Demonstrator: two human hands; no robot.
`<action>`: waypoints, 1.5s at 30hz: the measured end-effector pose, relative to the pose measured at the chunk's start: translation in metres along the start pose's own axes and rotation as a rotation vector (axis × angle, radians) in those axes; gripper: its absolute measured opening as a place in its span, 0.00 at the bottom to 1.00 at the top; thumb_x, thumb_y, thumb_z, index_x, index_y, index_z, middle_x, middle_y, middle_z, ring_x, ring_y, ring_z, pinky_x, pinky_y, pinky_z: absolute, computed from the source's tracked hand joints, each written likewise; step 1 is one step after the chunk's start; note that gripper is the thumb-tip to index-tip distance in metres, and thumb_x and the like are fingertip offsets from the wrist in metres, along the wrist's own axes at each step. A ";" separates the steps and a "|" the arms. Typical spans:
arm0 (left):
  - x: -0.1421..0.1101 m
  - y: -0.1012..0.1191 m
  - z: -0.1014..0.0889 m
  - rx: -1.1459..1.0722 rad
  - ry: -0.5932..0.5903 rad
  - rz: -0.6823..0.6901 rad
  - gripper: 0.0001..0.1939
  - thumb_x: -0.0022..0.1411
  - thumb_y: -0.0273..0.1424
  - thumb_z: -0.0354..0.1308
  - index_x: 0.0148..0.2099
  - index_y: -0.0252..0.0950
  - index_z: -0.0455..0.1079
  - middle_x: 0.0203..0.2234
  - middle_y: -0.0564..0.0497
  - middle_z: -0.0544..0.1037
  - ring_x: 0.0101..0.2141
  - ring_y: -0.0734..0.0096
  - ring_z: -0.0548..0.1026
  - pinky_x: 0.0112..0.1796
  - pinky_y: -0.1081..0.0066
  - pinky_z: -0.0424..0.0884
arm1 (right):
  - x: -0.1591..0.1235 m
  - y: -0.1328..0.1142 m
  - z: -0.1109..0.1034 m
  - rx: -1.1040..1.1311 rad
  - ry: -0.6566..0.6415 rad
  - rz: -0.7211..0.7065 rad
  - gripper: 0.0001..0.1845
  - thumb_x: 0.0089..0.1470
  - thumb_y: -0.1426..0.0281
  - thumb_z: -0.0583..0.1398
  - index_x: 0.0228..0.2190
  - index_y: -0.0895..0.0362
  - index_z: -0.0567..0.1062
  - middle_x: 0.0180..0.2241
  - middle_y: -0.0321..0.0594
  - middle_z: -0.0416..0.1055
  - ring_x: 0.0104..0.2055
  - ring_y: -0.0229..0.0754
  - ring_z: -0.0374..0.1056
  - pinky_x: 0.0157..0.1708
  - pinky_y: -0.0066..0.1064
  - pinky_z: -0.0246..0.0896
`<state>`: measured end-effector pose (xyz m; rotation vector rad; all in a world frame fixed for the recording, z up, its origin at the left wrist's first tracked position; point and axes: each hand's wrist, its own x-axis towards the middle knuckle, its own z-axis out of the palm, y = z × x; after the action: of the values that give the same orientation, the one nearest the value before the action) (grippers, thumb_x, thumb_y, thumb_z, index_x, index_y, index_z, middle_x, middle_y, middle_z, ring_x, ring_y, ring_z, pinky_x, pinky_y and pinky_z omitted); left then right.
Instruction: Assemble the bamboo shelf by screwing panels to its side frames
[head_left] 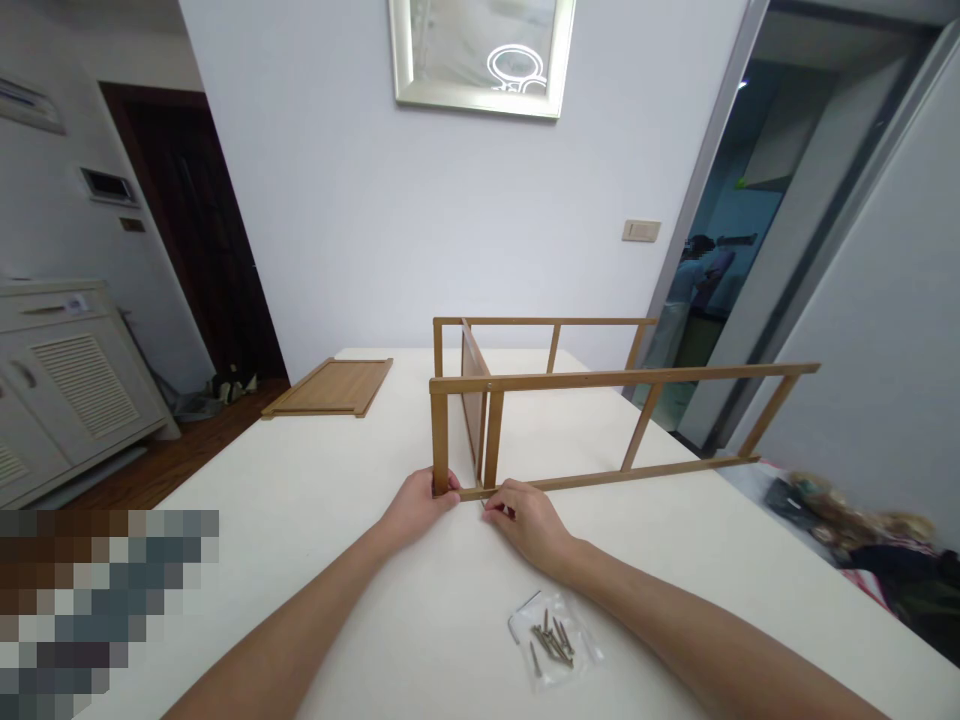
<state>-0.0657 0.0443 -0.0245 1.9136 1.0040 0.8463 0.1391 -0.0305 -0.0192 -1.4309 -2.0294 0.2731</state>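
Note:
A wooden rack frame [600,380] of two ladder-like sides joined by one bamboo panel stands on its edge on the white table [315,520]. My left hand [420,503] grips the bottom corner post of the near side. My right hand [525,520] is pinched at the lower rail beside the panel's post, its fingers closed on something too small to make out. A clear plastic bag with several screws and an Allen key [553,638] lies on the table just in front of my right forearm.
A loose bamboo shelf panel [330,388] lies at the table's far left corner. A white cabinet [67,380] stands on the left, an open doorway [720,290] on the right. Dark bundled stuff [855,520] lies off the table's right edge.

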 end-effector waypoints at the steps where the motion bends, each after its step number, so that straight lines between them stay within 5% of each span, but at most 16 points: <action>1: 0.000 0.000 0.000 -0.004 0.000 0.001 0.07 0.50 0.30 0.56 0.33 0.36 0.71 0.27 0.52 0.75 0.31 0.66 0.72 0.35 0.68 0.66 | 0.002 0.000 0.001 -0.019 -0.005 0.000 0.04 0.54 0.72 0.62 0.29 0.55 0.78 0.31 0.37 0.73 0.31 0.37 0.68 0.34 0.28 0.60; 26: -0.001 -0.001 0.001 -0.044 0.029 -0.032 0.06 0.50 0.29 0.57 0.34 0.37 0.70 0.27 0.52 0.75 0.32 0.65 0.73 0.36 0.68 0.67 | 0.015 -0.009 0.010 -0.122 0.043 0.256 0.05 0.52 0.68 0.63 0.29 0.55 0.72 0.31 0.36 0.73 0.31 0.39 0.67 0.31 0.29 0.55; 34: 0.001 -0.011 0.005 -0.003 0.138 -0.049 0.09 0.50 0.30 0.58 0.36 0.37 0.71 0.30 0.51 0.78 0.33 0.63 0.75 0.37 0.66 0.69 | 0.007 0.007 0.000 -0.212 0.191 0.006 0.09 0.49 0.77 0.59 0.35 0.56 0.70 0.38 0.42 0.70 0.43 0.46 0.63 0.43 0.36 0.58; 41: 0.000 -0.011 0.002 0.040 0.216 -0.092 0.10 0.51 0.31 0.58 0.39 0.37 0.69 0.31 0.50 0.79 0.35 0.61 0.77 0.39 0.63 0.70 | 0.012 0.017 -0.003 -0.284 0.033 0.029 0.08 0.55 0.74 0.56 0.39 0.58 0.72 0.38 0.43 0.71 0.42 0.45 0.63 0.44 0.37 0.54; 45: -0.001 -0.010 0.001 0.002 0.219 -0.097 0.14 0.49 0.32 0.60 0.40 0.37 0.69 0.31 0.50 0.80 0.35 0.60 0.78 0.41 0.62 0.71 | 0.010 0.013 -0.001 -0.329 0.070 -0.033 0.11 0.56 0.74 0.56 0.43 0.59 0.71 0.41 0.45 0.70 0.43 0.46 0.61 0.45 0.38 0.53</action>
<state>-0.0687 0.0464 -0.0336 1.7858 1.2185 1.0139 0.1478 -0.0167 -0.0216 -1.5742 -2.1079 -0.1308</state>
